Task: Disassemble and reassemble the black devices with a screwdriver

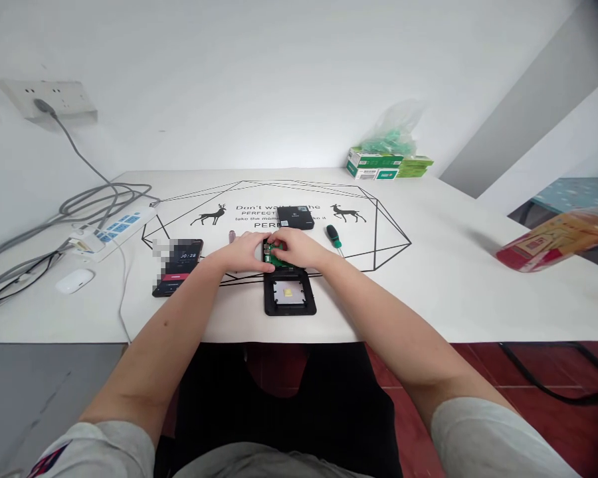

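Note:
A green circuit board [278, 261] sits in a black frame near the table's front, partly hidden by my fingers. My left hand [249, 252] grips its left side, thumb at the near edge and fingers at the far edge. Over the top of the board, my right hand [295, 247] is closed, its thumb and curled fingers pressed on the far left part. Just nearer to me lies a square black cover [270, 299], inner side up, with a silver metal plate [282, 299] and a small yellow pad [288, 292] in it.
Beyond my hands are a black box [296, 217], a green-and-black screwdriver [333, 235] and a pinkish handle [232, 236]. On the left lie a phone [182, 262], a white mouse [74, 281] and a power strip [124, 227] with cables. Green boxes [376, 161] and a bread bag [538, 244] stand right.

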`<state>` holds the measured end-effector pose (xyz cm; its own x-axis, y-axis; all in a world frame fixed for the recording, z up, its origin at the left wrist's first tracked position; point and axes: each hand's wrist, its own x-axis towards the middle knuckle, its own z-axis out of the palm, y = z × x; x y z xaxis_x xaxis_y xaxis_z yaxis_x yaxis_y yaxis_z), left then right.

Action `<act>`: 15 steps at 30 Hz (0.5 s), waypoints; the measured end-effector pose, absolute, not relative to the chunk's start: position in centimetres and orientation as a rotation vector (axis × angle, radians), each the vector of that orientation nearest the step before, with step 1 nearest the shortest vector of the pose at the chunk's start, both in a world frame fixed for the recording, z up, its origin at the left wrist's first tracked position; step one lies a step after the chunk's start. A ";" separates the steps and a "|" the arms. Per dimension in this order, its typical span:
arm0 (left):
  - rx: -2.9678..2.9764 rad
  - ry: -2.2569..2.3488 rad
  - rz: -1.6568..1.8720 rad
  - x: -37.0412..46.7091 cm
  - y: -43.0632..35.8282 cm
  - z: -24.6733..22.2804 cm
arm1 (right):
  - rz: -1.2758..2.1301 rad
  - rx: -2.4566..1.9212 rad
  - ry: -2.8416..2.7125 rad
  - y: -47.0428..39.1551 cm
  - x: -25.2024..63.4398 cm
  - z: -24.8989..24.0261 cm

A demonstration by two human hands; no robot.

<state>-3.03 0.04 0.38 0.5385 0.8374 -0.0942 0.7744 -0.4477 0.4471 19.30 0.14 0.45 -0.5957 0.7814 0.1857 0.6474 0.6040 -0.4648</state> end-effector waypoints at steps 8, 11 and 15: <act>2.353 1.330 0.198 -3.0 0.0 0.6 | 0.516 -1.287 -2.652 1.9 16.6 1.4; 2.354 1.333 0.225 -2.9 0.1 0.4 | 0.559 -1.276 -2.718 2.4 16.4 2.1; 2.361 1.323 0.236 -2.9 0.2 0.3 | 0.617 -1.253 -2.733 3.3 16.0 2.2</act>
